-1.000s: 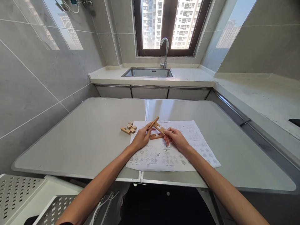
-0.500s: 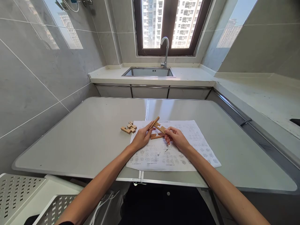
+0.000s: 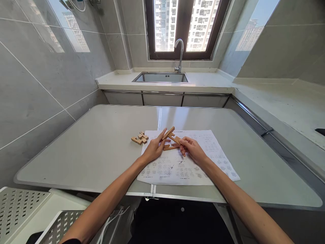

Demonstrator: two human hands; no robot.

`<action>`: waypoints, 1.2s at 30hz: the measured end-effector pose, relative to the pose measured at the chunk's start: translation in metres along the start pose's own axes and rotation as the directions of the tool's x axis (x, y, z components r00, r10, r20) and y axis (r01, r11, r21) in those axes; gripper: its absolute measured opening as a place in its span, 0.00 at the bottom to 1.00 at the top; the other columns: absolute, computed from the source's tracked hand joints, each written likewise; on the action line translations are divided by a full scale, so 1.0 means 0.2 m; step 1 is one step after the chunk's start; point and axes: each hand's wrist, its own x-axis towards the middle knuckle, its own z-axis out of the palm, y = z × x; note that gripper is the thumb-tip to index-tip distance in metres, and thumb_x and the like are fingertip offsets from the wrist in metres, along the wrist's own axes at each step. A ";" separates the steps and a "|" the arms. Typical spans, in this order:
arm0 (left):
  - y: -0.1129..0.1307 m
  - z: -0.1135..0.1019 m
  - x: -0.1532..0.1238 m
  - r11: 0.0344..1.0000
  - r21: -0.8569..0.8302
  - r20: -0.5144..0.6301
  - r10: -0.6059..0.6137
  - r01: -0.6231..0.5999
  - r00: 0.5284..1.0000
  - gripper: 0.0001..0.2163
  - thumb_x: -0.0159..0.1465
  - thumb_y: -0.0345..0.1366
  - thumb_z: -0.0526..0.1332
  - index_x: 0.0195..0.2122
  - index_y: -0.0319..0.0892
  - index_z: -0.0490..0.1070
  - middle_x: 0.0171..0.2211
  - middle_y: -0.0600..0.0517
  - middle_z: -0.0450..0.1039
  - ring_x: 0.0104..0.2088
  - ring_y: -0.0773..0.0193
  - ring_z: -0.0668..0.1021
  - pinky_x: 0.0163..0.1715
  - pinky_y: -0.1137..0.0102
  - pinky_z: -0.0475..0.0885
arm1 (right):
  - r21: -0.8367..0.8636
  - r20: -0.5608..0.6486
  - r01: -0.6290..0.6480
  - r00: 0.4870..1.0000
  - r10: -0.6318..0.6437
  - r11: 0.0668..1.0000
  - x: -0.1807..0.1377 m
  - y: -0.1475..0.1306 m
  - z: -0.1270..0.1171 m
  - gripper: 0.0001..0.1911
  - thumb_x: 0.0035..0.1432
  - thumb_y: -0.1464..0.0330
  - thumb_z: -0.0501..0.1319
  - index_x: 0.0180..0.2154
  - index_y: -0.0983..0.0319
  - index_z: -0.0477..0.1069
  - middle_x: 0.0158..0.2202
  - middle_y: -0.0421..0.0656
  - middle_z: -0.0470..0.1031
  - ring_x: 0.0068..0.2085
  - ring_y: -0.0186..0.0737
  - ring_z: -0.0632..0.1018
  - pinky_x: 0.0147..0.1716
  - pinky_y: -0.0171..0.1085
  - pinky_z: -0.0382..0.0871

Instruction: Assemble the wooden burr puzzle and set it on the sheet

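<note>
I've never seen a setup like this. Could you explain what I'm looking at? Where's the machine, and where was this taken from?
There is no machine here: a person works with two bare hands. The camera is worn on their head, looking forward and down, so you see roughly their own view.

On the pale table lies a printed sheet, with a small cluster of wooden pieces by its far left corner.

The left hand holds a wooden stick; the right hand pinches a notched piece close against it. Whether the two are joined I can't tell. Another wooden piece lies just below them.

Beyond are a sink and a window.
</note>
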 end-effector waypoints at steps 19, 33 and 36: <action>-0.02 0.01 0.00 0.999 0.013 -0.017 0.049 -0.049 0.999 0.24 0.77 0.44 0.51 0.73 0.52 0.57 0.64 0.48 0.73 0.58 0.53 0.80 0.58 0.57 0.77 | -0.044 0.026 0.049 0.999 -0.047 0.998 -0.01 0.00 0.01 0.22 0.57 0.49 0.71 0.31 0.59 0.69 0.23 0.37 0.74 0.20 0.33 0.71 0.18 0.33 0.68; -0.05 0.03 -0.01 1.000 -0.013 -0.022 -0.006 0.005 1.000 0.26 0.76 0.45 0.52 0.74 0.52 0.55 0.59 0.48 0.78 0.55 0.53 0.82 0.55 0.57 0.79 | -0.075 0.008 0.067 0.998 -0.067 0.995 -0.02 -0.01 0.04 0.24 0.56 0.47 0.71 0.31 0.59 0.71 0.25 0.41 0.77 0.22 0.35 0.74 0.22 0.36 0.73; -0.04 0.02 -0.01 0.999 -0.045 -0.021 0.016 -0.017 1.000 0.25 0.76 0.45 0.52 0.73 0.54 0.58 0.65 0.50 0.71 0.56 0.53 0.82 0.57 0.56 0.78 | -0.068 0.024 0.057 0.998 -0.055 0.996 -0.02 -0.01 0.04 0.23 0.56 0.47 0.71 0.31 0.60 0.71 0.25 0.40 0.77 0.22 0.35 0.74 0.22 0.36 0.73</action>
